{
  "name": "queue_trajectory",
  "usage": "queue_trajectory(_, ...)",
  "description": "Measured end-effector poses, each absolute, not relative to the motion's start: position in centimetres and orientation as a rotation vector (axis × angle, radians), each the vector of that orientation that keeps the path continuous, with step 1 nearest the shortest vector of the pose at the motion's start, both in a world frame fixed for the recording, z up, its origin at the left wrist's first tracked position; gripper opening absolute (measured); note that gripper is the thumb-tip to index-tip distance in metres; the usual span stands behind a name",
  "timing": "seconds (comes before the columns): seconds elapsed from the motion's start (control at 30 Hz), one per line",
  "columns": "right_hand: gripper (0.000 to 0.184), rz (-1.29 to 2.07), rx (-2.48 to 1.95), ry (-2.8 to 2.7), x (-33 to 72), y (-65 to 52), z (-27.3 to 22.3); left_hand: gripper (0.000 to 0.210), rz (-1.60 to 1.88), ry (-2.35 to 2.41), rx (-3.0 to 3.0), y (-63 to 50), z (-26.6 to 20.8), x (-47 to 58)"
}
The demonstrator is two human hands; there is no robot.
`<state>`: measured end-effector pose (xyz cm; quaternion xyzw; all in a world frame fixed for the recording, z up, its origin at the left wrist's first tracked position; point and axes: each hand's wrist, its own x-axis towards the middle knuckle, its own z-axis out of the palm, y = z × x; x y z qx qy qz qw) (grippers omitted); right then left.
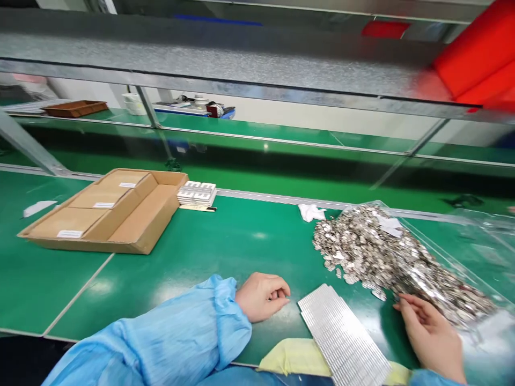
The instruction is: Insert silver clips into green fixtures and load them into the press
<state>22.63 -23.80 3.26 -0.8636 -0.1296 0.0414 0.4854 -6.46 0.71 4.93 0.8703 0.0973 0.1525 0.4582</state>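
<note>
My left hand [263, 296] rests on the green table with its fingers curled toward the thumb. Anything inside that curl is hidden from view. At the near edge of a heap of small silvery metal pieces [370, 246], my right hand [428, 332] is closed, thumb and fingertips together. Whatever is between those fingertips is too small to make out. Between my hands lies a silvery ribbed block [344, 335], made of narrow rows side by side. It slants toward me, its near end over a pale yellow cloth [295, 356].
A cardboard tray [132, 247] with brown dividers stands at the left. Beside it is a stack of white slotted pieces [197, 193]. A crumpled white tissue [311, 212] lies near the heap. Clear plastic [442, 249] edges the heap. A metal shelf [241, 64] spans above.
</note>
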Motion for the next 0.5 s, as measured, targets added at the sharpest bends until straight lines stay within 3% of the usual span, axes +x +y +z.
queue_trajectory(0.5,0.05,0.062,-2.038,-0.404,23.4,-25.0,1.8,0.012,0.415,0.215,2.107,0.7,4.6,-6.5)
